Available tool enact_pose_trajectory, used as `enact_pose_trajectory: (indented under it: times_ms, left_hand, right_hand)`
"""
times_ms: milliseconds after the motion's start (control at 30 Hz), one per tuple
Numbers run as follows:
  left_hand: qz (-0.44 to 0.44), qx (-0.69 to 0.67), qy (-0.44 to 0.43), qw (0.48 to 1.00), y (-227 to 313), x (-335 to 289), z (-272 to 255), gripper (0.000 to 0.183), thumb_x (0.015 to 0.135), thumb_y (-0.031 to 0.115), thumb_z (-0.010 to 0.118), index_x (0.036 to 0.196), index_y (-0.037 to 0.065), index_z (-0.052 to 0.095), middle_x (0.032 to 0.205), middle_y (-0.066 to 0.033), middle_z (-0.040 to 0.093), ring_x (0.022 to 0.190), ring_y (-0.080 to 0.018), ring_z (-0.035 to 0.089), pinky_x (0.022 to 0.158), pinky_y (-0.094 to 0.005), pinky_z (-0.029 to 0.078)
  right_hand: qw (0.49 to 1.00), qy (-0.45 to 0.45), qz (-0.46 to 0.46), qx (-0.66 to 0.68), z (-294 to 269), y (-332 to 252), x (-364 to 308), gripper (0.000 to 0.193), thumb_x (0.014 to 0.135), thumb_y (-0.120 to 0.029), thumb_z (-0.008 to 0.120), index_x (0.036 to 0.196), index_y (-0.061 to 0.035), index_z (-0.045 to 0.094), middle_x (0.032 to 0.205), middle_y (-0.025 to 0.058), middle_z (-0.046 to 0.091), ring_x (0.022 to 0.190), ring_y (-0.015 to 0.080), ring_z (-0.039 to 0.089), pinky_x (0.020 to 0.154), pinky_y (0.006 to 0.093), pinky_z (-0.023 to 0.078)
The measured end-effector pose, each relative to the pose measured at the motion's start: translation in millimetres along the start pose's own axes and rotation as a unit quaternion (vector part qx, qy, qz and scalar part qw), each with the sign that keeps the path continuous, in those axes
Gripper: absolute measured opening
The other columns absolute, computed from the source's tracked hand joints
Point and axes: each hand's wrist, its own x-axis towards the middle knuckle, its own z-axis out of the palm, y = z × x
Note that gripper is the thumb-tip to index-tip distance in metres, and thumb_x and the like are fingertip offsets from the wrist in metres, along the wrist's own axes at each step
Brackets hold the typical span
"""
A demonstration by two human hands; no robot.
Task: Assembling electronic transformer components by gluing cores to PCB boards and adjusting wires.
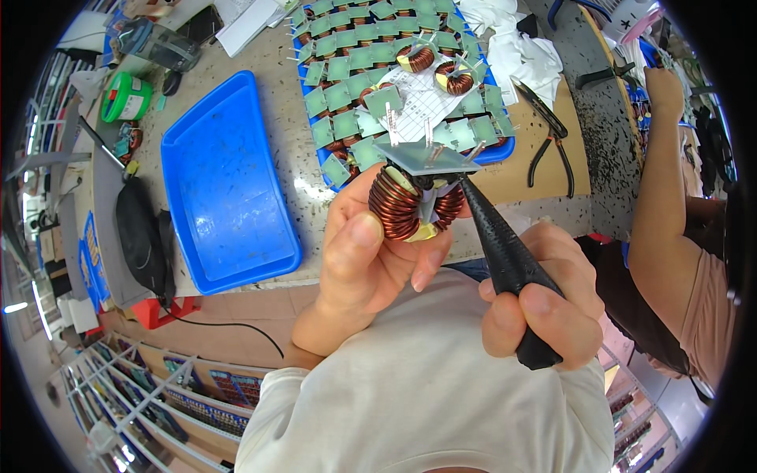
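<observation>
- Left hand [371,252] holds a toroidal copper coil [410,206] w/ a small green base plate [426,158] on top, lifted above the desk [300,158] edge, close to the chest – prob. to bring it near the eyes and turned so the wire leads through the plate point up.
- Left grip: thumb pressed on the near side of the windings, fingers curled round the far/under side; pinching the coil firmly, not spread.
- Right hand [544,292] wraps a black cone-shaped tool [505,252]; tip pokes in under the plate, beside the coil core. Angled up from lower right, likely so the point gets between plate and windings.
- Right grip: fist pressed together round the thick end of the tool, thumb on top.
- Behind: blue tray [505,146] packed w/ more coils + green plates, plate side up, stacked in rows – finished or waiting, can't tell which.
- Second blue tray [225,189] to the left, nothing in it.
- Black-handled pliers [552,142] lie on the desk right of the full tray, within reach.
- Another person's arm [662,173] at the far right, apart from this work.
</observation>
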Motion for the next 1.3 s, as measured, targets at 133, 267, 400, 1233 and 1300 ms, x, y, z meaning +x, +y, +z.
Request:
enact_pose_trajectory:
  times_ms: [133, 267, 400, 1233, 1300]
  left_hand:
    - [-0.003, -0.01, -0.001, 1.0, -2, -1, -1, 0.058, 0.074, 0.039, 0.057, 0.107, -0.006, 0.041, 0.093, -0.0201, 0.055, 0.046, -0.0159, 0.047, 0.041, -0.0228, 0.038]
    - [-0.004, -0.028, -0.011, 1.0, -1, -2, -1, 0.06, 0.074, 0.04, 0.057, 0.108, -0.006, 0.041, 0.094, -0.0232, 0.054, 0.045, -0.0155, 0.046, 0.041, -0.0228, 0.038]
    - [-0.038, 0.078, 0.104, 0.991, 2, 1, 16, 0.076, 0.067, 0.056, 0.052, 0.106, -0.009, 0.043, 0.066, -0.0138, 0.055, 0.036, -0.0078, 0.04, 0.03, -0.0186, 0.032]
    - [-0.055, -0.069, 0.1, 0.991, 1, 0, 17, 0.077, 0.07, 0.056, 0.046, 0.11, -0.009, 0.041, 0.054, -0.0108, 0.049, 0.029, -0.008, 0.032, 0.028, -0.019, 0.03]
    - [-0.078, -0.036, 0.158, 0.984, 3, 2, 21, 0.077, 0.069, 0.055, 0.048, 0.111, -0.009, 0.04, 0.056, -0.0113, 0.049, 0.03, -0.0081, 0.032, 0.028, -0.019, 0.03]
  right_hand:
    - [1.0, 0.0, -0.015, -0.006, 1, 1, 1, 0.035, 0.061, 0.001, 0.067, 0.092, -0.0027, 0.051, 0.051, 0.0014, 0.048, 0.034, 0.0088, 0.038, 0.032, 0.0192, 0.024]
    - [1.0, 0.0, -0.005, -0.005, -1, -1, 1, 0.034, 0.062, 0.001, 0.067, 0.092, -0.0026, 0.051, 0.051, 0.0018, 0.049, 0.035, 0.0088, 0.038, 0.032, 0.0192, 0.024]
    - [1.0, -0.004, -0.005, -0.001, -3, 1, -1, 0.035, 0.062, 0.001, 0.068, 0.092, -0.0025, 0.05, 0.051, 0.0018, 0.048, 0.035, 0.0088, 0.038, 0.032, 0.0194, 0.025]
    - [1.0, -0.01, -0.003, 0.019, -2, 2, -1, 0.038, 0.06, 0.002, 0.067, 0.094, -0.0023, 0.05, 0.052, 0.0018, 0.049, 0.035, 0.0092, 0.037, 0.032, 0.0197, 0.024]
    - [1.0, -0.008, -0.004, 0.014, -2, 3, -1, 0.038, 0.06, 0.003, 0.067, 0.094, -0.0021, 0.05, 0.052, 0.002, 0.049, 0.035, 0.0093, 0.037, 0.032, 0.0197, 0.025]
